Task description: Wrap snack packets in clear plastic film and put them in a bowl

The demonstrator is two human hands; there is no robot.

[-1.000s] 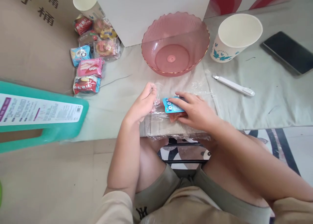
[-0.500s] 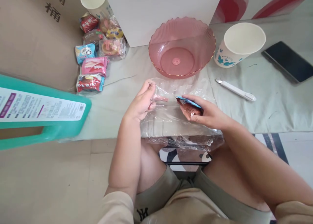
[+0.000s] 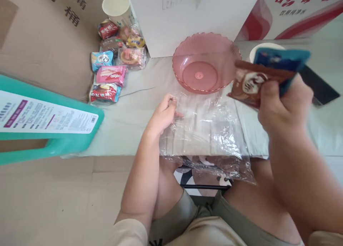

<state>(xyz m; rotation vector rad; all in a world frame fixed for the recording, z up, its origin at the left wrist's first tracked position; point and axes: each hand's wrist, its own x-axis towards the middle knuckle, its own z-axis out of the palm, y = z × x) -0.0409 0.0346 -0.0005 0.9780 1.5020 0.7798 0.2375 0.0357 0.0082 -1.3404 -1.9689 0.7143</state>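
A clear plastic bag [image 3: 206, 131] lies crumpled on the pale green cloth [image 3: 128, 117] and hangs over its front edge. My left hand [image 3: 163, 115] pinches the bag's left edge, fingers closed on the film. My right hand [image 3: 284, 108] is raised at the right, closed on a brown and blue snack packet [image 3: 257, 79], held up close to the camera. An empty pink ribbed bowl [image 3: 205, 62] sits just beyond the bag.
Several wrapped snacks [image 3: 112, 69] lie in a cluster at the back left, beside a paper cup [image 3: 118, 6]. A second paper cup [image 3: 258, 47] and a dark phone [image 3: 320, 87] sit behind my right hand. A teal stool [image 3: 48, 124] stands left. A white box [image 3: 193, 13] is behind the bowl.
My right hand has lifted the snack packet out of the clear bag and up to the right. My left hand has kept its pinch on the bag. The camera tilted slightly.
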